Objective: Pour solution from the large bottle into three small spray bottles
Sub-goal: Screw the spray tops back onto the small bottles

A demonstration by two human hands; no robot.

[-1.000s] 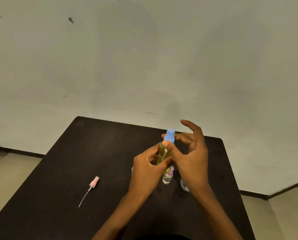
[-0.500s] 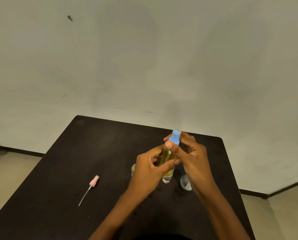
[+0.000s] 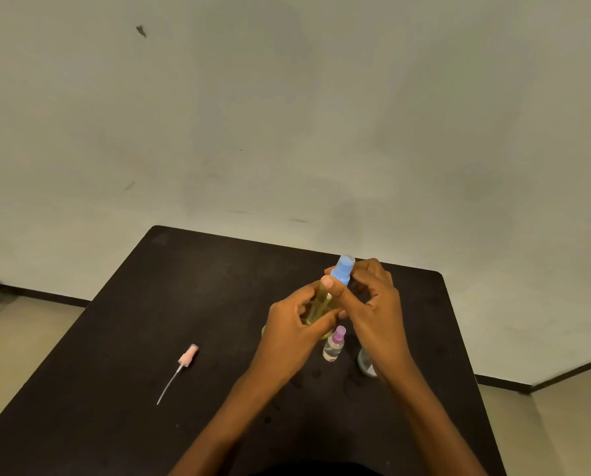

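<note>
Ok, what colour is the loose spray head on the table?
The spray head is pale pink; head view.

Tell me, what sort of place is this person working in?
Probably a plain spare room or simple indoor workspace, not a fitted lab: a bare off-white painted wall, a matte black rectangular table near it, and dark skirting board along a beige floor.

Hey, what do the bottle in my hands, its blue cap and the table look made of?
Bottle: clear plastic or glass, can't tell which; the wall is see-through, with yellow inside.
Blue cap: opaque, likely matte plastic; even, flat colour.
Table: dark matte top, perhaps laminate or painted wood; no glare.
</note>
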